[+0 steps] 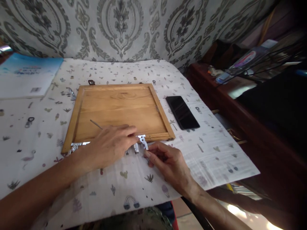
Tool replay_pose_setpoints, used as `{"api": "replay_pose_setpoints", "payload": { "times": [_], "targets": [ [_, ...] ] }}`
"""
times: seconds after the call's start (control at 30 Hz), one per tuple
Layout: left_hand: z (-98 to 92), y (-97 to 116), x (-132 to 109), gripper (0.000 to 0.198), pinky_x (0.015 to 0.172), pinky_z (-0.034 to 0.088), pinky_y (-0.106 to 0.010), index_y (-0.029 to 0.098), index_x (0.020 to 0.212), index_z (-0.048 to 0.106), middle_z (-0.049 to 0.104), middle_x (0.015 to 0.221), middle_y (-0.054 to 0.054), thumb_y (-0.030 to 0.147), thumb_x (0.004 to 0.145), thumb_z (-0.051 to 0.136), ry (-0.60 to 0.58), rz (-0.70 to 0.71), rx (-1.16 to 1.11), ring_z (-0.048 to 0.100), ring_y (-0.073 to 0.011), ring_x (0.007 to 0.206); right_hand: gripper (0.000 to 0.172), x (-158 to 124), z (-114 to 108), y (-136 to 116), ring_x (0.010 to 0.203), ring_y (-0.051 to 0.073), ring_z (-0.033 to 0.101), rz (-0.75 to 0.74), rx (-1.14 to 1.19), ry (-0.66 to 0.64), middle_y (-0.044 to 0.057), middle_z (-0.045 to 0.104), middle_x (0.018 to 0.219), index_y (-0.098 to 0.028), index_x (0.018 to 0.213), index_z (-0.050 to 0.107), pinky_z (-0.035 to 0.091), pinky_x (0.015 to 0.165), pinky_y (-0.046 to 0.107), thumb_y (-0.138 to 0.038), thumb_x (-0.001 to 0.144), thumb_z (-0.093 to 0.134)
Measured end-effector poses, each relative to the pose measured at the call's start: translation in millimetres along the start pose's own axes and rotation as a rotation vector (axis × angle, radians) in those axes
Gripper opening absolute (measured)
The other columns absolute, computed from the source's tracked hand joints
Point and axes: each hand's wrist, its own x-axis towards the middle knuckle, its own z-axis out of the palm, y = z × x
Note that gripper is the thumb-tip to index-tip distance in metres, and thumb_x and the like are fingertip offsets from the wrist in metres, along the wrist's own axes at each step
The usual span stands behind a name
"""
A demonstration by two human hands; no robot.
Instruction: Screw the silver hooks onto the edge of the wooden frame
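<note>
A wooden framed panel (pixel 120 110) lies flat on a table covered with a patterned white cloth (pixel 134 179). A thin metal rod (pixel 95 124) rests on the panel. My left hand (pixel 111 145) lies over the panel's near edge, fingers closed down on a small silver metal bracket (pixel 143 139). My right hand (pixel 168 163) sits just below it, fingertips pinched near the bracket's lower end. Another silver bracket (pixel 76 146) lies at the panel's near left corner.
A black phone (pixel 182 111) lies face up right of the panel. A blue and white booklet (pixel 26 75) sits at the far left. Small metal hangers (pixel 30 121) are scattered on the cloth. A dark wooden cabinet (pixel 240 105) with clutter stands to the right.
</note>
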Motion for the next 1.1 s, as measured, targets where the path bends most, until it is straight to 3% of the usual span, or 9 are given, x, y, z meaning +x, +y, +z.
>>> {"api": "replay_pose_setpoints", "payload": {
  "times": [0.1,0.2,0.3,0.4,0.67,0.93,1.0,1.1],
  "targets": [
    [0.0,0,0,0.019,0.061,0.032,-0.032,0.020,0.100,0.073,0.064,0.095,-0.002,0.009,0.093,0.058,-0.021,-0.013,-0.005,0.059,-0.0165,0.080,0.016,-1,-8,-1,0.056,0.011,0.065,-0.111,-0.136,0.069,0.003,0.075,0.074,-0.018,0.097,0.072,0.054,0.053,0.023,-0.030,0.096,0.061],
    [-0.5,0,0,0.022,0.062,0.031,-0.032,0.022,0.104,0.073,0.064,0.098,-0.002,0.011,0.096,0.055,-0.047,-0.028,-0.023,0.060,-0.0177,0.084,0.020,3,-16,-1,0.073,0.016,0.070,-0.377,-0.430,0.159,0.007,0.074,0.085,-0.017,0.104,0.074,0.059,0.066,0.027,-0.021,0.099,0.056],
    [-1.4,1,1,0.023,0.062,0.031,-0.032,0.023,0.103,0.072,0.064,0.098,-0.002,0.011,0.096,0.054,-0.066,-0.048,-0.037,0.060,-0.0182,0.084,0.024,10,-20,1,0.080,0.019,0.067,-0.604,-0.650,0.203,0.009,0.069,0.087,-0.016,0.110,0.076,0.059,0.069,0.031,-0.016,0.099,0.055],
    [-1.7,1,1,0.022,0.062,0.031,-0.032,0.021,0.100,0.071,0.063,0.097,-0.002,0.010,0.095,0.054,-0.073,-0.055,-0.045,0.059,-0.0179,0.083,0.024,15,-19,5,0.081,0.020,0.063,-0.701,-0.747,0.199,0.009,0.068,0.087,-0.015,0.109,0.077,0.058,0.068,0.032,-0.014,0.099,0.056],
    [0.8,0,-1,0.026,0.061,0.030,-0.032,0.020,0.094,0.070,0.062,0.095,-0.003,0.006,0.095,0.048,-0.029,-0.024,-0.040,0.058,-0.0171,0.080,0.026,12,-18,9,0.087,0.023,0.064,-0.722,-0.825,0.131,0.012,0.069,0.093,-0.015,0.110,0.075,0.061,0.070,0.034,-0.013,0.099,0.052],
    [-3.6,-3,0,0.038,0.062,0.037,-0.027,0.022,0.092,0.074,0.067,0.093,-0.002,-0.001,0.087,0.044,-0.043,-0.097,-0.124,0.063,-0.0161,0.083,0.026,11,-17,6,0.085,0.021,0.067,-0.699,-0.905,0.077,0.009,0.069,0.093,-0.018,0.110,0.073,0.060,0.069,0.031,-0.012,0.099,0.050],
    [-6.4,-5,-2,0.040,0.065,0.040,-0.026,0.022,0.097,0.075,0.070,0.098,-0.002,0.000,0.088,0.043,-0.003,-0.094,-0.164,0.065,-0.0154,0.085,0.025,11,-17,6,0.086,0.021,0.067,-0.687,-0.904,0.064,0.010,0.070,0.094,-0.018,0.109,0.072,0.060,0.071,0.031,-0.012,0.099,0.050],
    [-13.9,-11,-6,0.037,0.074,0.046,-0.026,0.022,0.113,0.071,0.074,0.108,-0.003,0.008,0.095,0.041,0.167,-0.120,-0.241,0.068,-0.0157,0.092,0.024,11,-16,6,0.087,0.021,0.067,-0.677,-0.892,0.058,0.010,0.071,0.096,-0.016,0.107,0.072,0.060,0.072,0.033,-0.011,0.099,0.051]
  ]
}}
